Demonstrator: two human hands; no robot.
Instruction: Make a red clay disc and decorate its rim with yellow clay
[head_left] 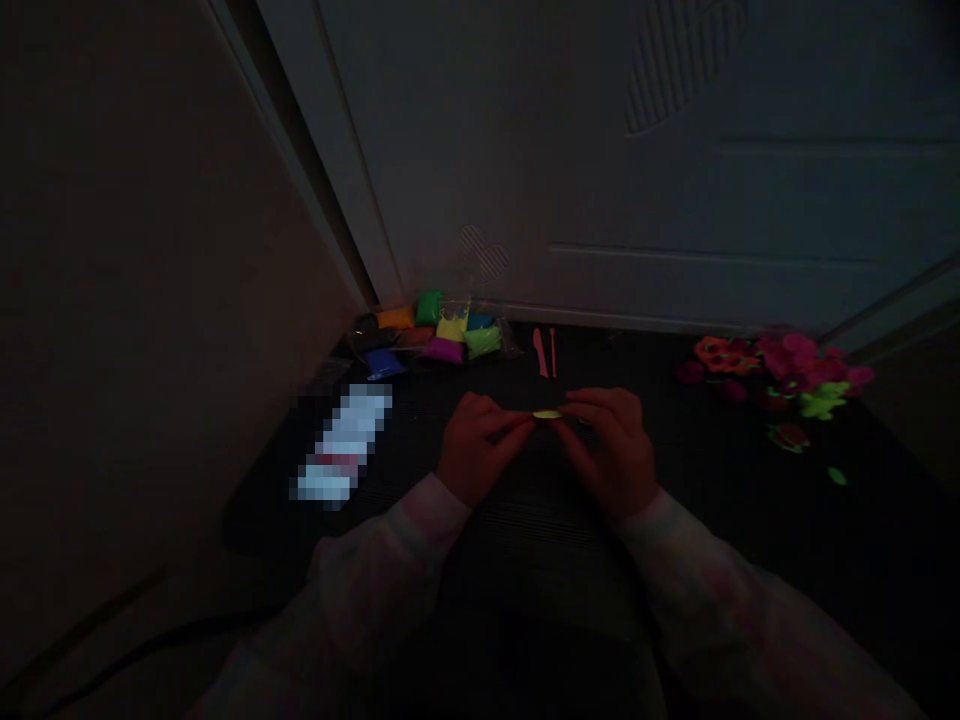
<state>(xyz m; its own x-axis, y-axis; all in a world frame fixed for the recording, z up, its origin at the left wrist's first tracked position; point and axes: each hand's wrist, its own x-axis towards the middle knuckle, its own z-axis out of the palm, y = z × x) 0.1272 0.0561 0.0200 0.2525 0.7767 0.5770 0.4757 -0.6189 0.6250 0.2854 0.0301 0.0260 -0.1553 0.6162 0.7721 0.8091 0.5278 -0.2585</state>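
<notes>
Between my two hands is a small, flat piece of yellow-green modelling clay (547,414), pinched from both sides above the dark table. My left hand (480,450) grips its left end with thumb and fingertips. At the other end, my right hand (616,450) holds it with the thumb below and the fingers above. Beyond the hands lie two pink modelling tools, a knife (540,353) and a thin stick (553,353). Dim light hides the fine detail of the clay.
Several bags of coloured clay (450,330) lie at the back left. A blurred bright rectangle (345,445) is on the left. Pink, red and green clay shapes (795,365) cluster at the right, near a small green leaf-shaped piece (838,476). A white panel (525,180) rises behind the table (525,540).
</notes>
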